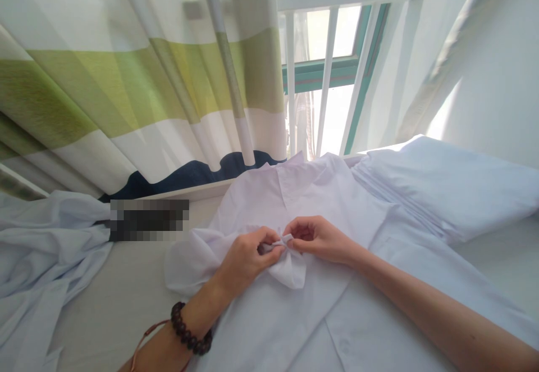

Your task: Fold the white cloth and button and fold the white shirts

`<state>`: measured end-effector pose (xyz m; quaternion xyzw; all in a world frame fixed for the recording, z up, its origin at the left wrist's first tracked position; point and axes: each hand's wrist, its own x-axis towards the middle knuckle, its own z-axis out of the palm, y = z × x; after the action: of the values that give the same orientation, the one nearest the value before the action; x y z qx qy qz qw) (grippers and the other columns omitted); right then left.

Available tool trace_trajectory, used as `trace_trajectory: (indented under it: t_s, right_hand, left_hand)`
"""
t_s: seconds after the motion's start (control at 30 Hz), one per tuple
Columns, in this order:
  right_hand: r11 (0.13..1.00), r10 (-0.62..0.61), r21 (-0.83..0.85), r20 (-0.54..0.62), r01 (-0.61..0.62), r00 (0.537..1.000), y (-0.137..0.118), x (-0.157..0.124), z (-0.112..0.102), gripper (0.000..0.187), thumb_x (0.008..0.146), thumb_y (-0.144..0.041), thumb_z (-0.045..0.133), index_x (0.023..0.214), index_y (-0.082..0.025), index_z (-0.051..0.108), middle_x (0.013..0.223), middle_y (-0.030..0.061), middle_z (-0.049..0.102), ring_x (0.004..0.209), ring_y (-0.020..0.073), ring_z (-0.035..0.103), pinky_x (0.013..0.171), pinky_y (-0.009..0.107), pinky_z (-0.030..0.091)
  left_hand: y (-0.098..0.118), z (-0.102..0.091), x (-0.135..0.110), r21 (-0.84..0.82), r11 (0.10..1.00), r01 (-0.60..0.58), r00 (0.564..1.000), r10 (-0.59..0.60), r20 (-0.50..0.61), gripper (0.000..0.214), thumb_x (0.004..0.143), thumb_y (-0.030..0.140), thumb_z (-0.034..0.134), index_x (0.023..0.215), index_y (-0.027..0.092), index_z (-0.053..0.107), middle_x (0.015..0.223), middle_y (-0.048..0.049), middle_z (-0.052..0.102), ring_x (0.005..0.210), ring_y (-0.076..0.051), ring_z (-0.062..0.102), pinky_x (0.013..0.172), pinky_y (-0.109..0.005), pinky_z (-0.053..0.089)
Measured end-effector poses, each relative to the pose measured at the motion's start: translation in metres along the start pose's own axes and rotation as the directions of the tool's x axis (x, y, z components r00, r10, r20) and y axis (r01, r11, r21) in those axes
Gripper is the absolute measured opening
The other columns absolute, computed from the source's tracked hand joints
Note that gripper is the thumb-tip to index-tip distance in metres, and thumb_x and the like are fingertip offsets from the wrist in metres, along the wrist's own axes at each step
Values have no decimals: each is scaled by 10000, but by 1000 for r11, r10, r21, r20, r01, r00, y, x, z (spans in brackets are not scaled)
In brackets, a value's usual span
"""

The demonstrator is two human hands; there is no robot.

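Note:
A white collared shirt [269, 198] lies spread out in front of me, its collar at the far side. One of its sleeves [197, 259] is folded in across the front, and the gathered end looks like a cuff [290, 271]. My left hand [250, 254] pinches the edge of this cuff between thumb and fingers. Close against it, my right hand [318, 240] grips the same edge from the other side. The fingertips nearly meet, and whatever small detail lies between them is hidden. Dark beads [187, 332] circle my left wrist.
More white cloth lies crumpled [50, 248] at the left, beside a blurred-out dark object [147, 220]. A folded white bundle [442, 186] sits at the far right on the pale surface [122, 293]. Behind are a green-and-white curtain [160, 80] and white window bars [326, 74].

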<state>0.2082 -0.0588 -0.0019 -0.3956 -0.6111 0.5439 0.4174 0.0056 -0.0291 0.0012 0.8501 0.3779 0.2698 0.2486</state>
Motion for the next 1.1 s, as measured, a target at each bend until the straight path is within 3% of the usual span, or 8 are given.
trace_trajectory:
  t_s: [0.1,0.2,0.37,0.5,0.57,0.67,0.77,1.1]
  right_hand:
    - [1000,-14,-6,24,14,1000,0,0,-1,208,764,-321,685,888,-155,666,757,9,649,688,133,583,639,258,450]
    - [1000,-9,6,31,9,999,1,0,-2,201,749,-300,704,878,-154,657,771,10,657,710,136,597,655,260,457]
    - [1000,-6,10,18,6,1000,0,-1,-1,220,728,-324,726,860,-162,658,787,9,674,738,148,617,695,278,476]
    - [999,-24,-40,-6,23,1000,0,-2,0,230,737,-348,718,859,-161,667,749,4,648,705,143,593,653,271,466]
    - [999,-20,-39,-7,20,1000,0,-2,1,222,739,-347,716,850,-162,665,743,3,642,698,140,585,643,265,459]
    - [1000,-11,-15,-8,11,1000,0,-2,1,206,734,-328,723,835,-161,659,751,2,643,708,140,586,657,265,456]
    - [1000,-4,7,-5,4,1000,1,-2,0,186,742,-305,718,838,-160,654,761,4,645,725,144,593,677,272,459]
    - [1000,9,-7,11,-9,1000,1,-1,-1,180,744,-289,721,852,-161,656,768,10,654,724,147,597,674,273,464]
  left_hand:
    - [0,1,0,-20,997,72,997,-72,-2,253,768,277,664,1008,224,604,751,44,699,578,-99,607,572,-179,467]
    - [1,1,0,-14,999,49,998,-49,25,185,791,259,640,972,226,617,752,48,700,596,-96,613,582,-173,466]
    - [2,-1,-1,76,995,-60,998,60,0,51,804,236,622,843,206,633,738,28,660,650,-112,602,631,-195,476]
    - [3,-1,-1,122,972,-199,974,210,-86,30,796,193,603,815,201,625,1011,-45,621,850,-152,610,757,-251,502]
    - [3,-2,0,116,968,-221,969,231,-86,19,791,188,601,806,197,608,1009,-51,617,870,-159,601,779,-263,500]
    - [3,-2,0,91,988,-123,991,127,-38,54,778,205,612,822,194,584,786,-1,620,717,-133,576,669,-227,483]
    - [2,-2,1,50,999,-16,1000,17,-15,109,765,235,622,863,191,601,737,24,613,635,-112,544,603,-203,450]
    - [4,-5,5,-31,999,22,998,-20,59,48,741,206,622,769,168,617,690,35,595,601,-95,495,576,-192,403]
